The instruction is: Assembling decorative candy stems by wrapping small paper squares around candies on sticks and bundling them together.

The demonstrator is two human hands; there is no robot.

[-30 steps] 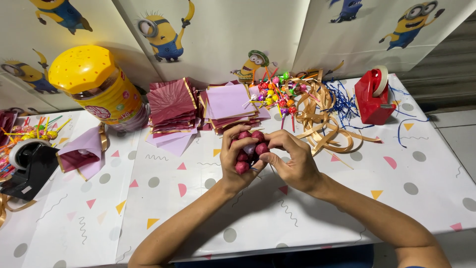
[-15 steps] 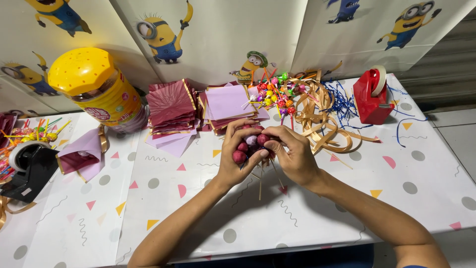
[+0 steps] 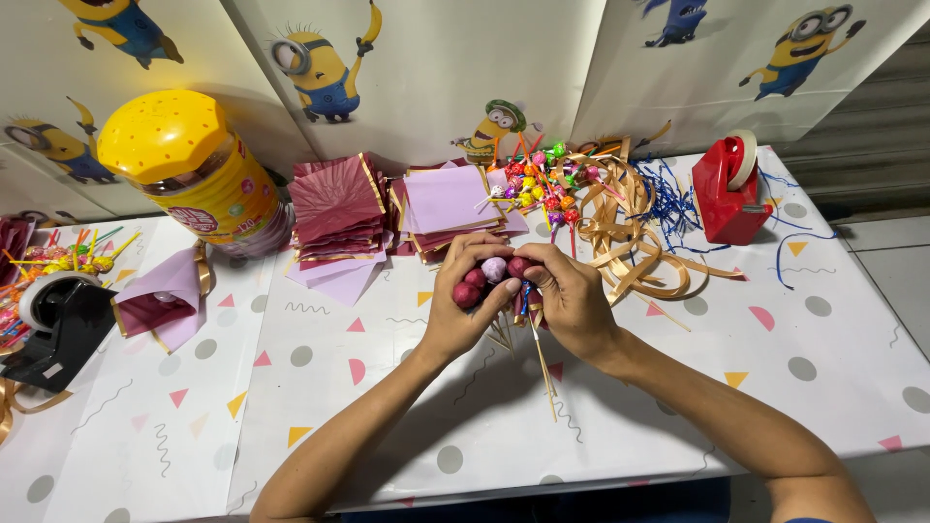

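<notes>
**Red and lilac lollipops bunched in two hands over a patterned desk**

Red-wrapped and lilac-wrapped lollipops (image 3: pixel 492 274) sit in a tight cluster at the centre of the frame, held up just above the desk (image 3: pixel 678 387). The left hand (image 3: pixel 463 305) curls around the cluster from the left, fingers closed over the round heads. The right hand (image 3: pixel 570 295) clasps the same bunch from the right, fingertips pressed against the sweets. Thin sticks (image 3: pixel 541 353) hang down from between the two hands toward the lower centre.

Around them, the desk wears a white cover with coloured triangles, grey dots and squiggles. Just above the hands lie stacks of red and lilac wrapping paper squares (image 3: pixel 387 218). To the upper right of the hands, a pile of loose lollipops (image 3: pixel 542 184) in mixed colours rests beside tangled gold ribbon (image 3: pixel 630 242) and some blue ribbon (image 3: pixel 668 199). Further right stands a red tape dispenser (image 3: pixel 728 189). At the upper left stands a large jar with a yellow lid (image 3: pixel 189 174). At the far left edge sits a black tape dispenser (image 3: pixel 58 324), with a folded lilac paper (image 3: pixel 160 305) near it. Cartoon-printed sheets (image 3: pixel 436 68) cover the wall behind.
</notes>
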